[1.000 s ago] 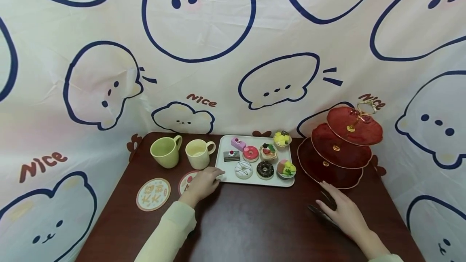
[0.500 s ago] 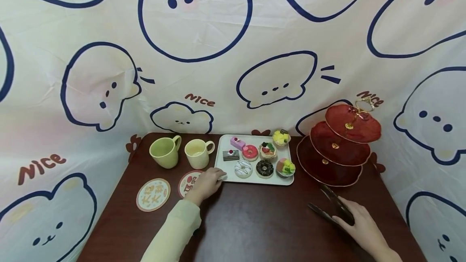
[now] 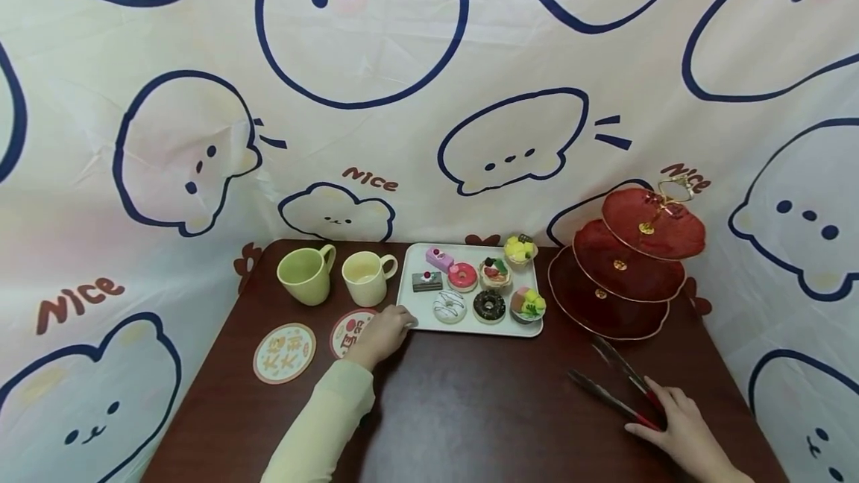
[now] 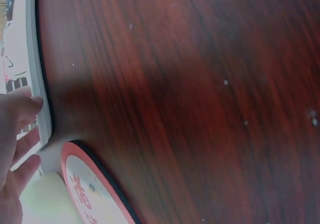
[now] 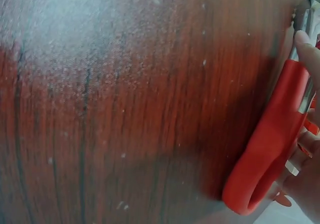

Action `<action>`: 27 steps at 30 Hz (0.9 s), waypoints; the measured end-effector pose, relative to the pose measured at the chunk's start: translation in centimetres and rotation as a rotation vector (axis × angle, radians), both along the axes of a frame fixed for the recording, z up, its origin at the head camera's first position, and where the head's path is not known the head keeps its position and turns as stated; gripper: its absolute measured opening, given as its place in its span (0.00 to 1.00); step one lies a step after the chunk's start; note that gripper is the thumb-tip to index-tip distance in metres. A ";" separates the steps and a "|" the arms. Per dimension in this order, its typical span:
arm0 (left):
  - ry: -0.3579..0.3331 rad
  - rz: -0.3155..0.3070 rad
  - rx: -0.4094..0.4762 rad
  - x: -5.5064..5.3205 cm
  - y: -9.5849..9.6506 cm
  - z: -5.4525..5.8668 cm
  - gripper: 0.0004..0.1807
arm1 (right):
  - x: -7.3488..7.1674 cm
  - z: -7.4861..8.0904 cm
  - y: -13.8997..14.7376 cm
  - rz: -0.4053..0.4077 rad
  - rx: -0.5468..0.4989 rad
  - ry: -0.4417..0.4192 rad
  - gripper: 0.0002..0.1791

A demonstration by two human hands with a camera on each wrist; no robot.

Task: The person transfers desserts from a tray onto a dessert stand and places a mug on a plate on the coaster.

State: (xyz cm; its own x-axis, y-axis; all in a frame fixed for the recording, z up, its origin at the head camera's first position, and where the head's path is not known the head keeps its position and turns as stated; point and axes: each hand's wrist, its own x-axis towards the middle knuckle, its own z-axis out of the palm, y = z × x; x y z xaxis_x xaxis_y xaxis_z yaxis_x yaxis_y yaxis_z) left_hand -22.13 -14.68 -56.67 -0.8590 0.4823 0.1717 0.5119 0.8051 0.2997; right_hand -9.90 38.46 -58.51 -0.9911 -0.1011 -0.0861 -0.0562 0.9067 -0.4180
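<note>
My left hand grips the near left corner of a white tray; in the left wrist view the fingers curl at its rim. On the tray sit toy sweets: a pink donut, a white donut, a dark chocolate donut, small cakes and fruit tarts. At the right, my right hand holds a pair of tongs by the red handles, thumb on one arm and fingers on the other. The tongs' arms are spread and point away toward the tiered stand.
A three-tier red stand with a gold handle stands at the back right. Left of the tray are a green mug and a cream mug. Two round coasters lie before them. A printed cloth walls the table's back and sides.
My right hand has moved right and nearer along the tongs, from over their arms to the red handles, and now holds them. My left hand has stayed at the tray's corner.
</note>
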 end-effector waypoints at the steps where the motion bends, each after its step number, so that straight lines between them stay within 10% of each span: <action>1: 0.002 -0.007 0.002 -0.1 0.0 0.0 0.09 | 0.0 -0.1 0.1 0.007 -0.001 0.012 0.58; 27: -0.062 -0.035 -0.009 -0.5 0.7 0.2 0.13 | -0.5 0.8 0.9 0.020 0.015 -0.026 0.47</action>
